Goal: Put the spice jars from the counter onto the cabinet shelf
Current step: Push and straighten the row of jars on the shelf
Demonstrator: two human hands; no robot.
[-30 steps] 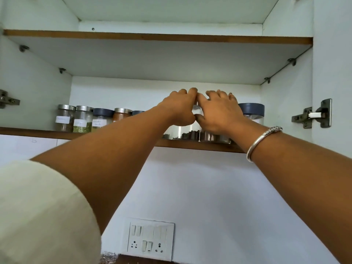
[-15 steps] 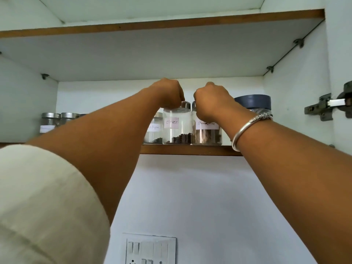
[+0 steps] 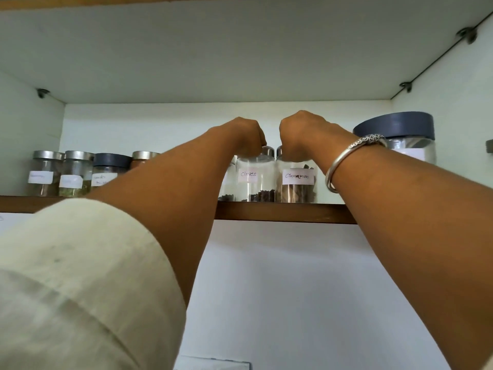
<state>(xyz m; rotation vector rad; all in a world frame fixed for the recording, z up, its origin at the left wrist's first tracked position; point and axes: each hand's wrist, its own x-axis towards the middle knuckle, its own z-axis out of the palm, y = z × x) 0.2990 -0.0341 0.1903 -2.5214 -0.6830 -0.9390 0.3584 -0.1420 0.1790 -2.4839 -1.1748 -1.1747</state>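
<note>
Now left hand, right hand drawn apart, fists atop jars.

Left forearm blocks a jar left of the left hand; 2 labels further left are too blurry.

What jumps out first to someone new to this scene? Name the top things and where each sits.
Two bare forearms reach up the middle, the left hand closed on the lid of the Cloves jar and the right hand on the Cinnamon jar, both standing at the front of the wooden shelf. A silver bangle rings the right wrist. At far right stands a big jar with a grey lid.
</note>
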